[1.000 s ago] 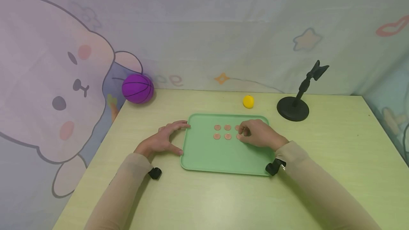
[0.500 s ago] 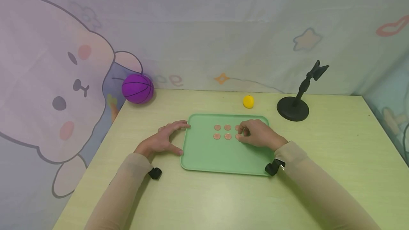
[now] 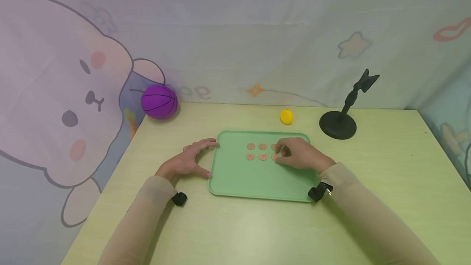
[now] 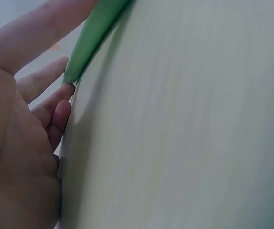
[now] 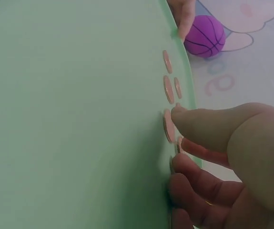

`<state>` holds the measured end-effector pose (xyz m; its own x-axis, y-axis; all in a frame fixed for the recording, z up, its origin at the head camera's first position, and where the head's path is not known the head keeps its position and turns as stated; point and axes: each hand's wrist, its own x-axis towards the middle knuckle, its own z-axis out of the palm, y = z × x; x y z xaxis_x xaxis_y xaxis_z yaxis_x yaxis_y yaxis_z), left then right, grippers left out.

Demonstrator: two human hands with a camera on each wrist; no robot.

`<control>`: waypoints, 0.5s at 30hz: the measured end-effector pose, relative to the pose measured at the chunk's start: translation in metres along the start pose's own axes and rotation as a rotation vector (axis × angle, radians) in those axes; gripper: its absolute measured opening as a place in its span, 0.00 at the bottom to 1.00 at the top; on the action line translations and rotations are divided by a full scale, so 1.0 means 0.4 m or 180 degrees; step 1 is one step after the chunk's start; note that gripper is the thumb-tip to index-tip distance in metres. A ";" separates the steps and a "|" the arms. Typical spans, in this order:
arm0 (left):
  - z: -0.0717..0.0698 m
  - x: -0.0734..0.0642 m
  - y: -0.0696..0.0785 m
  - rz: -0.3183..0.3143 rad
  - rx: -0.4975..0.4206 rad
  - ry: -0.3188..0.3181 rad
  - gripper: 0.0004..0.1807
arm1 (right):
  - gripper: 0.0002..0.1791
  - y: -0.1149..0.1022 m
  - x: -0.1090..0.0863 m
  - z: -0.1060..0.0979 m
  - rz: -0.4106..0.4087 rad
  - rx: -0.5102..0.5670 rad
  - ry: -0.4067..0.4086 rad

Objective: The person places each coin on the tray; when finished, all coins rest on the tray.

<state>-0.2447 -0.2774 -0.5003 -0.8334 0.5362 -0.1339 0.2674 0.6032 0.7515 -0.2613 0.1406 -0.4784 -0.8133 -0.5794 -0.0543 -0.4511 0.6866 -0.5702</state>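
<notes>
The green tray (image 3: 257,181) lies flat on the pale tabletop (image 3: 250,234), and six copper-coloured discs (image 3: 262,146) rest on it in two rows of three, in the half of the tray farther from the person. At the tray's left edge is the left hand (image 3: 187,161), thumb and fingers spread wide apart, with the fingertips and thumb tip meeting the rim; the palm holds nothing. Over the right part of the tray is the right hand (image 3: 299,153), its fingers bent and a gap between thumb and index finger. The thumb tip is at the near row's rightmost disc, which lies flat on the tray; whether it presses that disc or just hovers beside it, I cannot tell. The index finger reaches to the far row's rightmost disc, partly covering it. Beyond the tray's far edge, toward its right end, sits a yellow ball (image 3: 286,116). Farther right of the tray stands a black stand (image 3: 337,124) on a round base. Beyond the tray's far left corner, well apart from it, is a purple ball (image 3: 159,102) with dark lines.
</notes>
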 end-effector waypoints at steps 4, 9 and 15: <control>0.003 0.004 0.000 0.0011 0.0008 -0.0005 0.53 | 0.13 0.024 -0.019 -0.023 -0.0028 0.0077 -0.0002; 0.004 0.004 0.003 -0.0026 0.0000 0.0009 0.54 | 0.12 0.056 -0.055 -0.062 -0.0076 0.0203 0.0070; 0.004 0.001 0.005 0.0017 -0.0034 0.0025 0.54 | 0.10 0.086 -0.107 -0.105 -0.0130 0.0301 0.0215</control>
<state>-0.2440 -0.2750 -0.4997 -0.8358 0.5347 -0.1249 0.2665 0.5939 0.7591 -0.2573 0.2075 -0.4611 -0.8193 -0.5729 0.0240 -0.4502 0.6168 -0.6457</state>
